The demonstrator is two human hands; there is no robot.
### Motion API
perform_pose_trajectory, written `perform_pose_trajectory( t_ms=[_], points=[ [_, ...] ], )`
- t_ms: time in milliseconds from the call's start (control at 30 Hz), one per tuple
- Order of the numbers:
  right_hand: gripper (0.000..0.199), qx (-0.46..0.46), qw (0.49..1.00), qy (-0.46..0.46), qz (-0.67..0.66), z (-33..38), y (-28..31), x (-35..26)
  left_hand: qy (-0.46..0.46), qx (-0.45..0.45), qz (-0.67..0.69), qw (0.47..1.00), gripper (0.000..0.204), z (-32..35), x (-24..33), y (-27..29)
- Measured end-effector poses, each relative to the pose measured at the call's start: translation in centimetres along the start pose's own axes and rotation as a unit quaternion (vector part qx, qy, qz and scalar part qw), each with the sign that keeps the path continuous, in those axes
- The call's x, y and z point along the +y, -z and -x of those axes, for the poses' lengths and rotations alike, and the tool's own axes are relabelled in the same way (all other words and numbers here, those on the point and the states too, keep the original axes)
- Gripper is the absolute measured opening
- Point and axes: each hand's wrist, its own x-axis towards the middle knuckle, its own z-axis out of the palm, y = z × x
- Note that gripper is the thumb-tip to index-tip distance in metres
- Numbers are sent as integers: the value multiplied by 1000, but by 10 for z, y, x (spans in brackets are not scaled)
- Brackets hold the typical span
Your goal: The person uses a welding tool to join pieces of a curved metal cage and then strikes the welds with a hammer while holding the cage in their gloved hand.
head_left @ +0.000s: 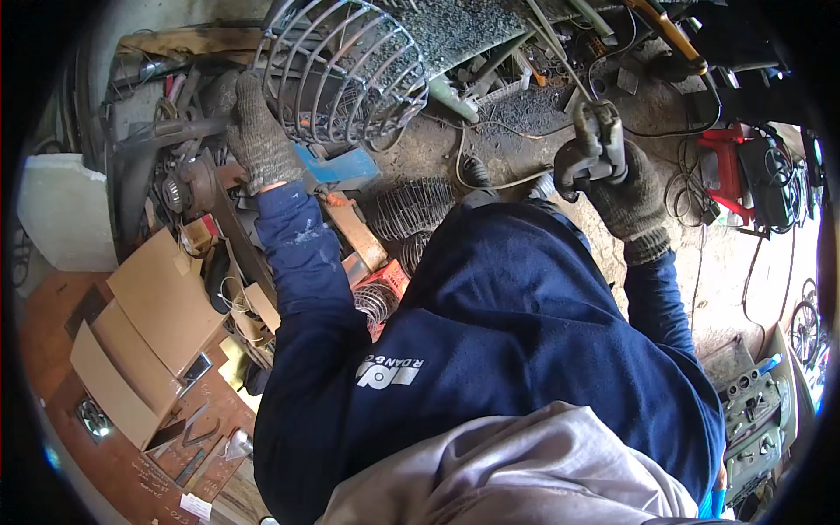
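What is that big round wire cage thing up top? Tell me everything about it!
The wire cage is a rounded basket of thin grey metal rods, curved ribs crossed by hoops, with open gaps showing clutter behind it. It looks bare and dull, maybe a little rusty. It lies tipped on its side at the top of the view, above the cluttered workbench. The gloved left hand presses against its lower left edge. The right hand is apart, gripping a dark tool.
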Motion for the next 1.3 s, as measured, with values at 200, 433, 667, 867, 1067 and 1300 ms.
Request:
perform_pose_trajectory(
  t_ms=[200, 433, 667, 867, 1067, 1300],
  points=[
    [64, 20, 991, -89, -96, 13, -25, 31, -68, 70, -84, 992, 47, 3, -47, 2],
    [68, 115, 992, -5, -60, 16, -49, 33, -86, 33, -44, 995, 44, 8, -66, -24],
    [55, 130, 985, -23, -114, 3, -81, 23, -220, 18, -172, 960, 35, -3, -128, -17],
    [53, 109, 971, -70, -201, -9, -98, 12, -197, 13, -142, 970, 22, -8, -141, -23],
    [68, 74, 982, -83, -150, -19, -111, 20, -34, 11, 42, 998, 24, -3, -136, -44],
    [61, 84, 978, -121, -145, -22, -109, 32, 152, 6, 69, 986, 41, 9, -128, -60]
  ],
)
